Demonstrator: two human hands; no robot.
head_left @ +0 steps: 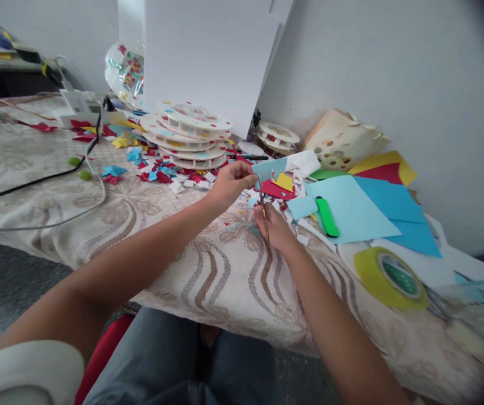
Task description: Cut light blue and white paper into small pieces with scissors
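Between the thumb and fingers of my left hand point(235, 181) is a light blue paper strip point(269, 167), its lower edge cut into a fringe. My right hand point(274, 226) grips a pair of scissors point(262, 202), blades pointing up at the strip's lower left edge. Whether the blades touch the paper I cannot tell. Small paper scraps lie on the cloth under both hands. Just behind the strip are a red paper piece point(279, 190) and a yellow paper piece point(284, 181). A light blue paper sheet point(355, 208) lies right of my right hand, with a green highlighter point(327, 217) on it.
White discs point(195, 152) stand stacked behind my left hand, among coloured paper cutouts point(115, 170). A yellow tape roll point(391, 278) lies at the right. Black and white cables point(35, 179) cross the patterned tablecloth point(212, 275) at left. White boards point(203, 56) lean on the wall.
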